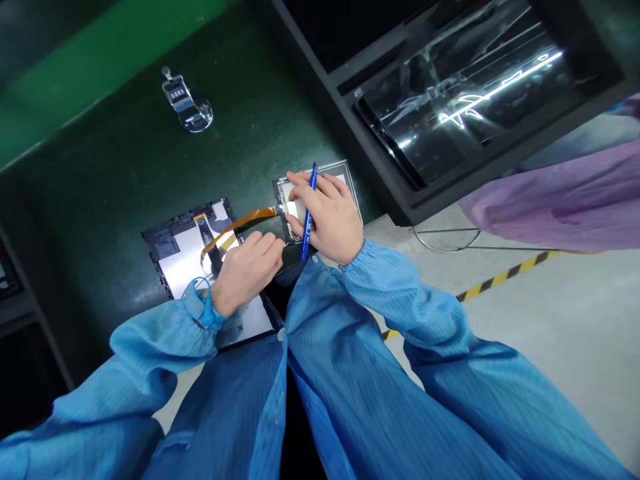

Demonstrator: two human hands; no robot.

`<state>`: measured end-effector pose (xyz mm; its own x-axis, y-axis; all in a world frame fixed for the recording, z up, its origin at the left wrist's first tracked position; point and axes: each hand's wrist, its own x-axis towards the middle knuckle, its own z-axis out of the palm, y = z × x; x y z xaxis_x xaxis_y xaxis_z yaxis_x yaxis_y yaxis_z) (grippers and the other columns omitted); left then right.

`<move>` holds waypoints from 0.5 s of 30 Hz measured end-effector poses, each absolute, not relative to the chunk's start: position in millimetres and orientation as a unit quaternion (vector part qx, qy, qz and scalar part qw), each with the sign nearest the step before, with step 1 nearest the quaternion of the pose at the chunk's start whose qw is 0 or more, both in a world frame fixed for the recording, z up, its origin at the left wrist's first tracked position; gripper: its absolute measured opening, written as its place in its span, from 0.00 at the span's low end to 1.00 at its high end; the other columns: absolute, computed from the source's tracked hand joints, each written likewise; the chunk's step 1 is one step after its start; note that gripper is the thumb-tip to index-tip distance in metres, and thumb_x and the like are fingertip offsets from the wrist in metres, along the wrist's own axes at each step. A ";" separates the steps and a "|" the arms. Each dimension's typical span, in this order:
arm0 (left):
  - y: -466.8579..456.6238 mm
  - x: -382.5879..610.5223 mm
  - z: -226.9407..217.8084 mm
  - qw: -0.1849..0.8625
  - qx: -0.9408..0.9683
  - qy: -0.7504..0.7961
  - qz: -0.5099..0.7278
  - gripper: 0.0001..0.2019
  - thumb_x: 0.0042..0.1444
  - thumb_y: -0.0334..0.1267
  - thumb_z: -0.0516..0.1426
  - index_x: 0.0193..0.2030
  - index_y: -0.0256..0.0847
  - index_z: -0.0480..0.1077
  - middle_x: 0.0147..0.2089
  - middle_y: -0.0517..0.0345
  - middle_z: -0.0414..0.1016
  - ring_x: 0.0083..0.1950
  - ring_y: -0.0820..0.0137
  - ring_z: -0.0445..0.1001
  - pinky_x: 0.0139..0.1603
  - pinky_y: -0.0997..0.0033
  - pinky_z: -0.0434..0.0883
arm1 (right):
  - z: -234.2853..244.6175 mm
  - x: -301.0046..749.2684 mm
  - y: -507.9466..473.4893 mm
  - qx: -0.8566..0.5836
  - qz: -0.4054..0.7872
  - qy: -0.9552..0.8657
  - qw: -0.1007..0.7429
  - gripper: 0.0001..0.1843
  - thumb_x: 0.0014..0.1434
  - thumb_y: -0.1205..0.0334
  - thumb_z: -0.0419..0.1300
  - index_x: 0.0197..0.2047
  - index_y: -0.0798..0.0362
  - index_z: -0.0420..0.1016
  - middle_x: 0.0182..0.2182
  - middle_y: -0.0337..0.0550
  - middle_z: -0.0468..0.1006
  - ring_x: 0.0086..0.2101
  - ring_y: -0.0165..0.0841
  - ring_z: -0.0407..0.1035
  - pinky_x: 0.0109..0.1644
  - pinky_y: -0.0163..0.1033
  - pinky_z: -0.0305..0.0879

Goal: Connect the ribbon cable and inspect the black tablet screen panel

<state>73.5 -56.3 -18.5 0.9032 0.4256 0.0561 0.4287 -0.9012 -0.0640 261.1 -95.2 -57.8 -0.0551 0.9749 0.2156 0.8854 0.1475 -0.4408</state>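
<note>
My right hand (333, 223) has a blue marker (309, 220) tucked between its fingers, tip pointing away from me. Its fingertips reach down onto a small board in a clear frame (349, 175), covering much of it. An orange ribbon cable (245, 219) runs from this board to a white-backed display panel (183, 263) on the left. My left hand (249, 270) is closed, knuckles up, beside the ribbon cable and over the panel's right part. What its fingers grip, if anything, is hidden. A blue wrist strap (199, 303) circles the left wrist.
On the dark green tabletop (115, 173) lies a clear round item with a strip attached (187, 103). A black tray (345, 110) with shiny film-wrapped panels (450, 87) stands on the right. A person's pink sleeve (560, 193) shows at the right edge. Dark trays stand at far left.
</note>
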 end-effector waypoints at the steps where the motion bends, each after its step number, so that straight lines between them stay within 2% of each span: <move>1: -57.1 72.3 -17.8 0.023 -0.973 -0.227 -0.023 0.13 0.67 0.29 0.49 0.31 0.41 0.68 0.30 0.55 0.71 0.34 0.64 0.71 0.30 0.63 0.62 | -57.8 261.2 -95.3 -0.646 0.093 -0.720 0.236 0.16 0.69 0.55 0.52 0.54 0.51 0.71 0.66 0.44 0.68 0.66 0.42 0.59 0.71 0.53 0.51; 7: -51.9 72.2 -17.8 -0.184 -0.918 -0.331 -0.115 0.08 0.69 0.35 0.53 0.38 0.38 0.70 0.36 0.57 0.74 0.31 0.72 0.72 0.31 0.72 0.65 | -60.5 261.6 -96.9 -0.624 0.059 -0.732 0.266 0.14 0.69 0.55 0.53 0.52 0.52 0.71 0.65 0.47 0.70 0.64 0.40 0.62 0.69 0.50 0.55; 11: -51.6 74.6 -24.0 -0.220 -0.894 -0.358 -0.155 0.07 0.67 0.35 0.56 0.37 0.39 0.72 0.34 0.59 0.74 0.29 0.73 0.71 0.31 0.73 0.65 | -64.0 261.6 -97.0 -0.613 0.032 -0.734 0.291 0.14 0.69 0.56 0.54 0.52 0.53 0.72 0.63 0.49 0.72 0.64 0.41 0.64 0.66 0.50 0.58; 15: -49.3 80.2 -19.8 -0.212 -0.903 -0.362 -0.097 0.07 0.66 0.34 0.56 0.34 0.39 0.71 0.31 0.60 0.71 0.29 0.71 0.71 0.31 0.71 0.65 | -65.5 261.3 -96.9 -0.608 0.027 -0.736 0.298 0.12 0.68 0.57 0.55 0.51 0.53 0.72 0.62 0.50 0.73 0.63 0.42 0.64 0.66 0.51 0.59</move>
<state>80.2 -49.3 -19.8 0.7192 0.6944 0.0228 0.6119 -0.6486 0.4526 261.3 -96.9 -65.5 -0.0839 0.9106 0.4047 0.8781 0.2596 -0.4019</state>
